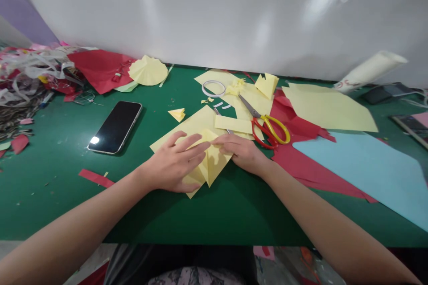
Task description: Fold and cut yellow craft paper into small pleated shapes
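Note:
Yellow paper (187,125) with creases and a raised fold lies on the green table in front of me. My left hand (179,160) rests over its left part, fingers spread and pointing right. At the paper's right side, my right hand (237,151) has its fingers pressed together on the folded edge, fingertips close to those of my left hand. Just beyond my right hand are a narrow yellow strip (234,124) and scissors (264,120) with one red and one yellow handle, lying open. A small folded yellow piece (177,114) sits behind my left hand.
A phone (115,127) lies at the left, near a red strip (96,178). Tape (214,88), a yellow fan (148,71) and yellow scraps lie at the back. Red paper (301,160), blue paper (368,164) and a white roll (371,71) are right. Tangled scraps fill the far left.

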`<state>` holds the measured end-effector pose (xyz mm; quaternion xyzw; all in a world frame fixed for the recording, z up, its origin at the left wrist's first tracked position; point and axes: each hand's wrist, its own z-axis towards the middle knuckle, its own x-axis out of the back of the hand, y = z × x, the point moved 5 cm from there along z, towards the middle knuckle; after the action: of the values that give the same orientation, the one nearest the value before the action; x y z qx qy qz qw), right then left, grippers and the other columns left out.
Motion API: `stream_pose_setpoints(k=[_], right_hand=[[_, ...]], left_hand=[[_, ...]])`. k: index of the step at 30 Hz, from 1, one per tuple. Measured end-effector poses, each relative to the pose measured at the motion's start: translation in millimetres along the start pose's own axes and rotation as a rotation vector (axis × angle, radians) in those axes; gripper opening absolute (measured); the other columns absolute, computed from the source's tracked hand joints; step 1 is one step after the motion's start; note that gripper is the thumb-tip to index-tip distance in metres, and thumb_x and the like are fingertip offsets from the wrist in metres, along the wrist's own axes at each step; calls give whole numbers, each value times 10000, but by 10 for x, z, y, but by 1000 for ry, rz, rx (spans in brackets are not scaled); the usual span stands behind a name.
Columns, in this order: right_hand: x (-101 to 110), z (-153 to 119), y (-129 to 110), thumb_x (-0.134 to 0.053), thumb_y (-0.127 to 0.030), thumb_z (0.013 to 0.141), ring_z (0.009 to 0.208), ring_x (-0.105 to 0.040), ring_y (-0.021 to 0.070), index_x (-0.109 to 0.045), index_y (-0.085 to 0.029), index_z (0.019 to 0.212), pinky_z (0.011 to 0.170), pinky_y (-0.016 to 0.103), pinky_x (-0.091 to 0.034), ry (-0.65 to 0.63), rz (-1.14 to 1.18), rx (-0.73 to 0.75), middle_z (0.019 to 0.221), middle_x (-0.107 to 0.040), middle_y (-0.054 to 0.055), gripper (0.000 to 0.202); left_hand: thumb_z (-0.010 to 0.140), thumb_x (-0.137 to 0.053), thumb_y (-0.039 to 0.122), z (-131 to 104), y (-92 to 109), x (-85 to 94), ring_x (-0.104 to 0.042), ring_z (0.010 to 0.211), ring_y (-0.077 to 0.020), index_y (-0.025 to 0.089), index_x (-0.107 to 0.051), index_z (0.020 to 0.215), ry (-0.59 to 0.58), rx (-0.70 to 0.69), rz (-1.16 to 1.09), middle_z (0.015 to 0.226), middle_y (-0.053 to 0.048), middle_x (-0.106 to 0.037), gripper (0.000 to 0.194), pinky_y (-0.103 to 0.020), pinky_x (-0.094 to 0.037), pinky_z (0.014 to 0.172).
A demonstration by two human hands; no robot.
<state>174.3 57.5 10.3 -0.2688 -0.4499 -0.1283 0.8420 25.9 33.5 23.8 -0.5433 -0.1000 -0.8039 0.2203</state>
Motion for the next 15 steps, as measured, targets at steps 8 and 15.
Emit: stream_pose_setpoints(k=[8, 15], right_hand=[[-39, 6, -64, -316, -27, 803, 931, -540, 140, -582, -143, 848, 854, 374, -384, -221, -236, 114, 972, -627, 69, 294], [-28, 0, -141, -407, -106, 786, 860, -519, 202, -610, -108, 841, 710, 349, -407, -360, -361, 71, 896, -629, 108, 210]], left_hand=[[808, -345, 57, -14, -3, -168, -483, 1037, -157, 161, -598, 818, -82, -51, 28, 967, -13, -623, 274, -424, -200, 995], [799, -388, 77, -12, -66, -169, -558, 740, -137, 150, -601, 748, -63, 10, -46, 713, -25, -631, 231, -313, -398, 762]])
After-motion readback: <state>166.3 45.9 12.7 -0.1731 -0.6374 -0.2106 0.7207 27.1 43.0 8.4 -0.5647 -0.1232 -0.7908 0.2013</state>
